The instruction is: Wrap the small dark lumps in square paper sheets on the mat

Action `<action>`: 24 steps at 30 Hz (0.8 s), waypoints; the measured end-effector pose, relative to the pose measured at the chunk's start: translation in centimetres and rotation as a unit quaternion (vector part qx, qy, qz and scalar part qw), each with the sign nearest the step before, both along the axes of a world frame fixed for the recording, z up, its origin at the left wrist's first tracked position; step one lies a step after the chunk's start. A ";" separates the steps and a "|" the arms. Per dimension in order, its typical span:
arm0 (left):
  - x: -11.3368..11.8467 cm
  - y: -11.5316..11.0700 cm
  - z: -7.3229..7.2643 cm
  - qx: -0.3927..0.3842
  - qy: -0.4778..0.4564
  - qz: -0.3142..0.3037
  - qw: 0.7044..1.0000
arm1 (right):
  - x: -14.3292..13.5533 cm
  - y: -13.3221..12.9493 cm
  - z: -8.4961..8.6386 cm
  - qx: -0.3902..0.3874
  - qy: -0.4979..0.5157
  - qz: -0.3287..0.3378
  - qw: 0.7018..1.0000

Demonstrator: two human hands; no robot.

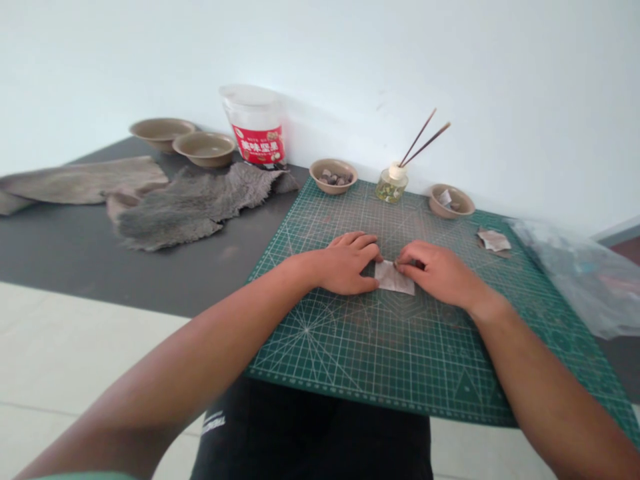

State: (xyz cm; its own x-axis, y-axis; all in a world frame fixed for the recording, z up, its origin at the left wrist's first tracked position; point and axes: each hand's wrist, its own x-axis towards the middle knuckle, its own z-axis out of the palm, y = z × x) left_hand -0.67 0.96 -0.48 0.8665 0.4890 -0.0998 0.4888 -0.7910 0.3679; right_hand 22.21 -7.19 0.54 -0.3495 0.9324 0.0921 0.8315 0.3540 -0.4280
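Observation:
A small pale rectangular piece [394, 279] lies flat on the green cutting mat [350, 353]. My left hand [350, 263] rests on the mat with its fingers spread, thumb and fingertip touching the left end of the piece. Over the piece's upper right part, my right hand [430, 270] is closed in a pinch; a tiny dark thing shows at its fingertips, too small to name.
Behind are a bowl of small stones [334, 180], a reed diffuser [393, 183] and a bowl with pale scraps [451, 202]. Scraps [495, 241] and a plastic bag [580, 280] lie right. Grey fur [190, 207], bowls [205, 150] and a tub [257, 127] stand left.

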 end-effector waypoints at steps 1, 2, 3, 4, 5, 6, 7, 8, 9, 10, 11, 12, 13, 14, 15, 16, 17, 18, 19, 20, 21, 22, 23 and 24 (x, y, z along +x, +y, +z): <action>0.0 0.0 0.0 0.000 0.001 0.000 1.000 | 0.1 0.0 0.0 -0.009 -0.004 -0.002 1.000; 0.0 0.0 0.0 0.000 0.001 -0.002 1.000 | 0.1 -0.1 0.1 -0.023 -0.002 0.013 1.000; 0.0 0.0 0.0 -0.002 0.002 -0.005 1.000 | 0.0 -0.2 0.1 -0.037 0.007 0.037 0.999; 0.0 0.0 0.1 -0.004 0.003 -0.008 1.000 | -0.2 -0.2 0.2 -0.045 0.018 0.061 0.997; 0.0 0.0 0.1 -0.006 0.005 -0.011 1.000 | -0.5 -0.3 0.2 -0.045 0.028 0.077 0.996; 0.0 0.0 0.2 -0.007 0.006 -0.011 1.000 | -0.6 -0.3 0.2 -0.037 0.032 0.078 0.996; 0.0 -0.1 0.2 -0.008 0.008 -0.009 1.000 | -0.7 -0.2 0.2 -0.022 0.030 0.063 0.997; 0.0 -0.1 0.3 -0.008 0.009 -0.006 1.000 | -0.6 -0.1 0.2 -0.006 0.022 0.038 0.999; 0.0 -0.1 0.3 -0.008 0.011 -0.003 1.000 | -0.4 0.0 0.2 0.007 0.009 0.012 1.000; 0.0 -0.1 0.3 -0.008 0.012 -0.001 1.000 | -0.2 0.0 0.3 0.013 -0.002 -0.006 1.000; 0.0 -0.1 0.3 -0.008 0.011 0.000 1.000 | 0.1 0.0 0.3 0.008 -0.009 -0.006 1.000; 0.0 -0.1 0.4 -0.008 0.011 -0.002 1.000 | 0.2 -0.1 0.4 -0.006 -0.009 0.009 1.000; 0.0 -0.1 0.4 -0.009 0.011 -0.005 1.000 | 0.3 -0.2 0.4 -0.023 -0.002 0.033 0.999; 0.0 -0.1 0.4 -0.010 0.011 -0.008 1.000 | 0.2 -0.3 0.4 -0.037 0.006 0.056 0.998; 0.0 -0.1 0.4 -0.011 0.012 -0.010 1.000 | 0.1 -0.4 0.4 -0.043 0.014 0.072 0.996; 0.0 -0.1 0.4 -0.011 0.013 -0.011 1.000 | 0.0 -0.4 0.3 -0.039 0.018 0.073 0.996; 0.0 -0.1 0.4 -0.011 0.014 -0.011 1.000 | -0.1 -0.3 0.3 -0.027 0.016 0.061 0.998; 0.0 -0.1 0.3 -0.011 0.015 -0.010 1.000 | 0.0 -0.2 0.3 -0.012 0.009 0.038 0.999; 0.0 0.0 0.3 -0.011 0.015 -0.008 1.000 | 0.2 -0.2 0.4 -0.002 -0.001 0.017 1.000; 0.0 0.0 0.3 -0.010 0.014 -0.006 1.000 | 0.4 -0.1 0.5 0.002 -0.011 0.004 1.000; 0.0 0.0 0.2 -0.010 0.012 -0.005 1.000 | 0.6 -0.1 0.6 -0.005 -0.019 0.008 1.000; 0.0 0.0 0.2 -0.010 0.011 -0.004 1.000 | 0.7 -0.2 0.7 -0.021 -0.023 0.025 0.999; 0.0 0.0 0.2 -0.010 0.010 -0.004 1.000 | 0.6 -0.3 0.8 -0.039 -0.021 0.051 0.998; 0.0 0.0 0.2 -0.012 0.009 -0.005 1.000 | 0.5 -0.4 0.8 -0.053 -0.014 0.076 0.996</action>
